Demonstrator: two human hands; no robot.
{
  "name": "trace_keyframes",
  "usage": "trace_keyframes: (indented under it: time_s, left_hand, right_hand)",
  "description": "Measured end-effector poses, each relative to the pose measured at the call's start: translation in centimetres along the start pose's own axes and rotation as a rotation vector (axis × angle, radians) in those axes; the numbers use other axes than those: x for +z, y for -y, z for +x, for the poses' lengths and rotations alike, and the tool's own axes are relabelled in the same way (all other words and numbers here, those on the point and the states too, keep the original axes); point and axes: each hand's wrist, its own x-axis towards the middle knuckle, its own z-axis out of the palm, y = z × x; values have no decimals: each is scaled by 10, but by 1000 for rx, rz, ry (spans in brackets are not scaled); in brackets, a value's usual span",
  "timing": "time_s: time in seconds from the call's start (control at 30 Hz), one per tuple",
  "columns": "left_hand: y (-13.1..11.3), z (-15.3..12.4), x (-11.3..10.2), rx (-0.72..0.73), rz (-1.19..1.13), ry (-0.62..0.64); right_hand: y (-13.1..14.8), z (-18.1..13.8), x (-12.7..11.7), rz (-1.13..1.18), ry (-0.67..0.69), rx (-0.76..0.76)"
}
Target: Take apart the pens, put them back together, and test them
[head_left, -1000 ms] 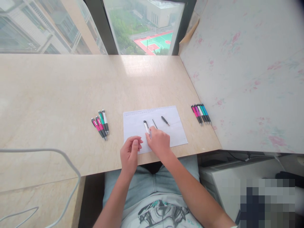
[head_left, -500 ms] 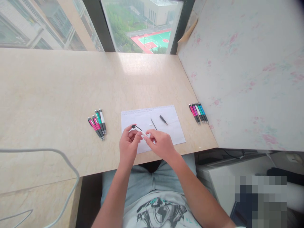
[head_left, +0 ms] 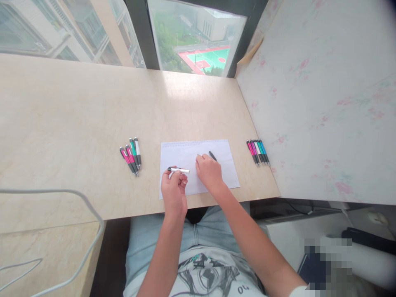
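My left hand (head_left: pixel 174 187) holds a white pen barrel (head_left: pixel 181 170) with a black clip end, lying nearly level above a sheet of white paper (head_left: pixel 229 175). My right hand (head_left: pixel 208 171) is lowered to the paper, its fingers drawn together. What is between its fingertips is hidden. A thin dark refill (head_left: pixel 198 155) shows only its far tip just beyond those fingers. Beside the right hand, partly covered by it, lies a black pen grip section (head_left: pixel 213 155).
Several assembled pens in pink, green and white (head_left: pixel 132 159) lie left of the paper. Another row of coloured pens (head_left: pixel 258 152) lies at the right, near the flowered wall panel (head_left: pixel 309 136). A grey cable (head_left: pixel 89 206) loops over the desk's left front.
My hands have separated. The right hand let go of the white barrel and moved onto the paper over the refill. My left hand keeps the barrel, now turned more level.
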Motion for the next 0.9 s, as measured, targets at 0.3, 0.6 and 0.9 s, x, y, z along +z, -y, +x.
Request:
trace_keyframes:
  time_s: [0.3,0.6,0.9]
  left_hand:
    - [3,-5,1,-4,-23,78]
    - [8,5,2,-334,-235,160]
    - [18,6,-1,-341,-260,267]
  right_hand:
    - [-22,-22,-8,925,1,133]
    - [-16,-51,-19,1257,-88,222]
    - [-5,-55,-24,1013,-250,192]
